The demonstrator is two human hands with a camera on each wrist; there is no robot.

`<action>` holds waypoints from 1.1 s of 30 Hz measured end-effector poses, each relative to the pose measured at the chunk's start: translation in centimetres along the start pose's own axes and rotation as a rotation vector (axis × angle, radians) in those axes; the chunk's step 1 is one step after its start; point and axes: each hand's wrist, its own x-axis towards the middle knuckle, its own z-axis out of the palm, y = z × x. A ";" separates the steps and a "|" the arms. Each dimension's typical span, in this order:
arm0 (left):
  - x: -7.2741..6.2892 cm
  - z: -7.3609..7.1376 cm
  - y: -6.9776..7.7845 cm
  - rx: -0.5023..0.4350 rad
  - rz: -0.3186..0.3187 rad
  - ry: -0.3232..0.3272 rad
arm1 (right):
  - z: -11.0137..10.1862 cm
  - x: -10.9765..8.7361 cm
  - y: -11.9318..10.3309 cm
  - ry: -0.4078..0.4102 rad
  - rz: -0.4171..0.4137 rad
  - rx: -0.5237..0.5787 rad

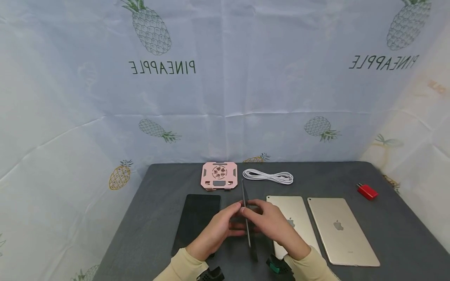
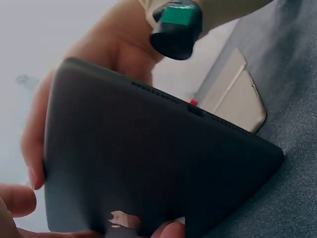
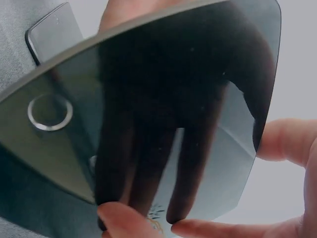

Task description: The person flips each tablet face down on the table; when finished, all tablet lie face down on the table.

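Note:
A dark tablet (image 1: 249,238) stands tilted up on edge between the two hands, seen edge-on in the head view. Its dark back (image 2: 124,144), with an apple logo, faces the left wrist view. The glossy screen, with a round home button (image 3: 49,113), fills the right wrist view and reflects fingers. My left hand (image 1: 218,226) grips it from the left side, and my right hand (image 1: 273,221) holds it from the right, with thumb and fingers at its upper edge. Part of each hand is hidden behind the tablet.
A black tablet (image 1: 198,216) lies flat to the left. Two gold tablets, a nearer one (image 1: 289,208) and an outer one (image 1: 342,232), lie face down at right. Behind are a pink plate with a fan opening (image 1: 209,171) and a white coiled cable (image 1: 283,178). A red charger (image 1: 367,192) lies far right.

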 end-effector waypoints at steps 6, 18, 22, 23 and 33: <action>0.3 -0.1 -0.2 0.043 -0.011 0.024 | -0.6 -0.2 -0.2 0.006 -0.055 0.046; 0.4 -0.6 -0.2 0.185 -0.013 0.092 | -2.2 0.1 0.9 -0.129 -0.122 0.219; 0.5 -1.1 -0.1 0.212 -0.035 0.164 | -2.3 0.2 1.7 -0.128 -0.107 0.277; 0.5 -1.2 -0.1 0.218 -0.044 0.178 | -2.3 0.2 1.9 -0.126 -0.103 0.295; 0.4 -2.0 0.0 0.190 -0.094 0.191 | -2.9 0.2 3.3 -0.197 -0.078 0.406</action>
